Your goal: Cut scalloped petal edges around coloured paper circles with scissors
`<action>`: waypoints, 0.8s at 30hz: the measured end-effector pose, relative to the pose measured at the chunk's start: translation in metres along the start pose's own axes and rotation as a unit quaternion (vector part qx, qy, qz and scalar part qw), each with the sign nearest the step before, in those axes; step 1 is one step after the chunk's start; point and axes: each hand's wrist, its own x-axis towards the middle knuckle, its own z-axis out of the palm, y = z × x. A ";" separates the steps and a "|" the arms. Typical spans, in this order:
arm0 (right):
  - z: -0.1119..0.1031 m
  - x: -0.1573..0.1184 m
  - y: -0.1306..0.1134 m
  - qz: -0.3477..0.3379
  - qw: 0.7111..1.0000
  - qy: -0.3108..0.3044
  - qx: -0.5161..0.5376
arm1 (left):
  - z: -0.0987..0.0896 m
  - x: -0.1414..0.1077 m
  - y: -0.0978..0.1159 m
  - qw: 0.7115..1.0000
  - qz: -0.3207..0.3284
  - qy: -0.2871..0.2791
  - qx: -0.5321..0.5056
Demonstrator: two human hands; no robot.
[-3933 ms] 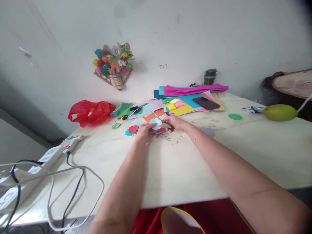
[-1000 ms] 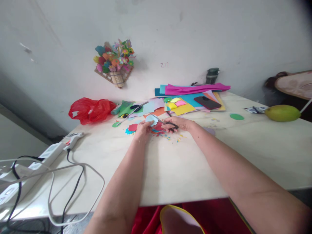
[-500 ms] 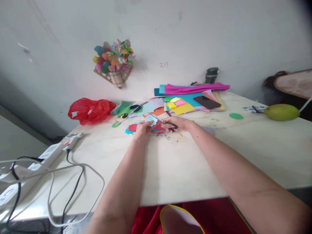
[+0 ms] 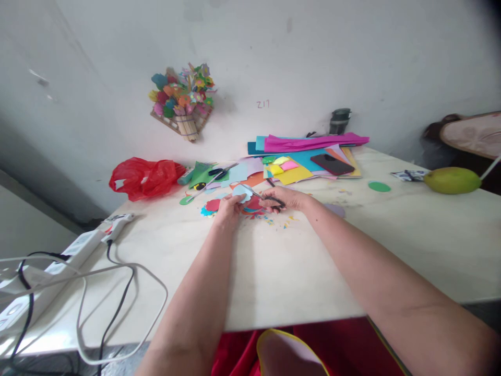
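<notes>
Above, flowers [image 4: 182, 94] in wall holder [image 4: 187, 127], scissors [image 4: 278, 200] in right hand [image 4: 288, 198]

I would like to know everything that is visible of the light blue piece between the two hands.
The light blue piece is thin, looks like paper or foam sheet, and is roundish with a wavy edge. The left hand pinches it at the lower left. The scissors in the right hand point towards its upper right side; exact blade contact is too small to tell.
</notes>
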 end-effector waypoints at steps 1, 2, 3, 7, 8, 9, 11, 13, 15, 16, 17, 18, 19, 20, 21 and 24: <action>0.000 0.000 0.001 -0.001 1.000 0.000 0.001 | 0.000 0.000 0.000 1.000 0.001 -0.001 -0.001; 0.000 0.000 0.001 -0.003 1.000 0.000 0.003 | 0.000 0.000 0.000 1.000 0.001 -0.001 -0.002; 0.000 0.001 0.002 -0.005 1.000 0.001 0.004 | 0.000 0.000 0.000 1.000 0.002 0.000 -0.002; 0.000 0.003 0.005 -0.016 1.000 0.001 0.012 | 0.001 0.000 0.000 1.000 -0.003 0.005 -0.005; 0.000 0.003 0.005 -0.017 1.000 0.001 0.014 | 0.001 0.000 0.000 1.000 -0.005 0.006 -0.005; 0.001 0.004 0.006 -0.018 1.000 0.001 0.015 | 0.001 0.000 0.000 1.000 -0.006 0.006 -0.005; 0.001 0.005 0.008 -0.021 1.000 0.001 0.014 | 0.001 -0.001 -0.001 1.000 -0.005 0.002 -0.003; 0.000 0.007 0.009 -0.025 1.000 0.000 0.010 | 0.000 0.000 -0.001 1.000 -0.003 -0.001 -0.002; 0.000 0.008 0.010 -0.029 1.000 0.000 0.006 | 0.000 0.000 -0.001 1.000 -0.001 -0.004 -0.001; 0.000 0.008 0.010 -0.029 1.000 0.001 0.004 | -0.001 0.000 -0.001 1.000 -0.001 -0.004 -0.002; 0.000 0.008 0.010 -0.029 1.000 0.002 0.003 | -0.001 0.000 -0.001 1.000 0.000 -0.004 -0.002; 0.000 0.008 0.010 -0.029 1.000 0.003 0.002 | -0.001 0.000 -0.001 1.000 -0.001 -0.003 -0.002; 0.000 0.008 0.009 -0.028 1.000 0.004 0.001 | -0.001 0.000 -0.001 1.000 -0.003 -0.002 -0.002; 0.000 0.007 0.008 -0.026 1.000 0.004 0.001 | 0.000 0.000 -0.001 1.000 -0.004 -0.001 -0.002; 0.000 0.007 0.007 -0.024 1.000 0.005 0.000 | 0.000 0.000 -0.001 1.000 -0.005 -0.001 -0.002; 0.001 0.006 0.006 -0.020 1.000 0.010 -0.002 | 0.001 -0.001 -0.001 1.000 -0.009 0.005 0.000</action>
